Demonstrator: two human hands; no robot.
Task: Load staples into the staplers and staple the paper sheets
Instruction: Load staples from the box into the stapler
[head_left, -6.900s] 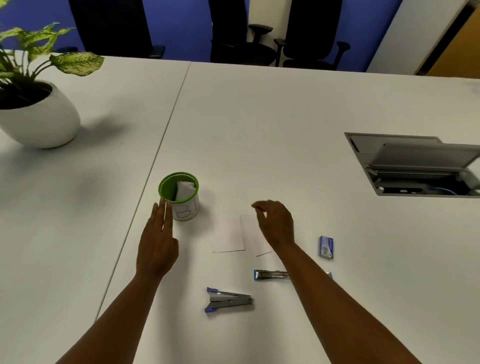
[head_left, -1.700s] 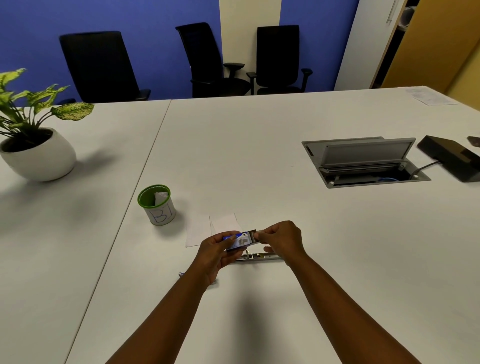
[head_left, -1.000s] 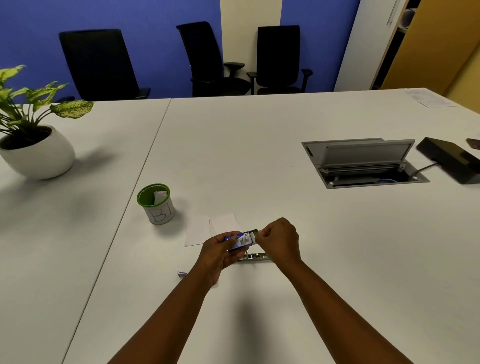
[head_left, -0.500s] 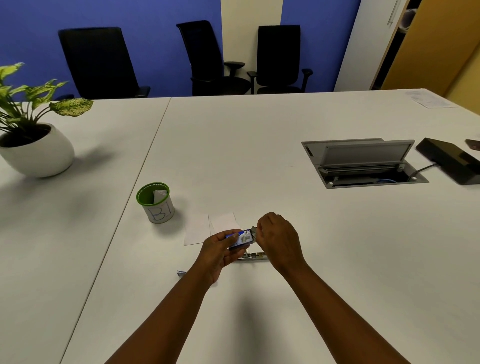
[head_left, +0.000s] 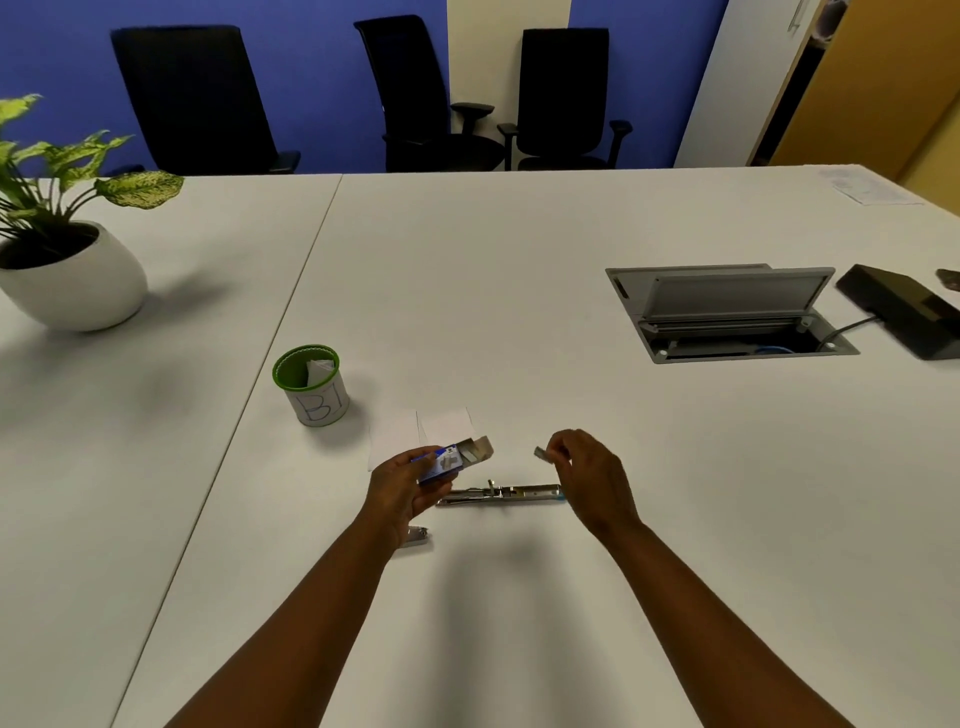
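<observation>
My left hand (head_left: 402, 486) holds a small blue staple box (head_left: 451, 461) with its end flap open. My right hand (head_left: 589, 475) has moved off to the right and pinches a short strip of staples (head_left: 543, 454) between thumb and fingers. On the table between the hands lies a metal stapler (head_left: 501, 493), opened out flat. A second stapler (head_left: 415, 537) is mostly hidden under my left wrist. Two white paper sheets (head_left: 421, 428) lie side by side just beyond the hands.
A green-rimmed cup (head_left: 310, 384) marked "B1" stands left of the sheets. A potted plant (head_left: 62, 249) sits far left. An open cable hatch (head_left: 727, 312) and a black device (head_left: 904, 317) are at right. Office chairs (head_left: 431, 98) line the far edge.
My right hand has pulled away from the box to the right, now holding a strip of staples. The box's flap stands open. My left hand stays in place.
</observation>
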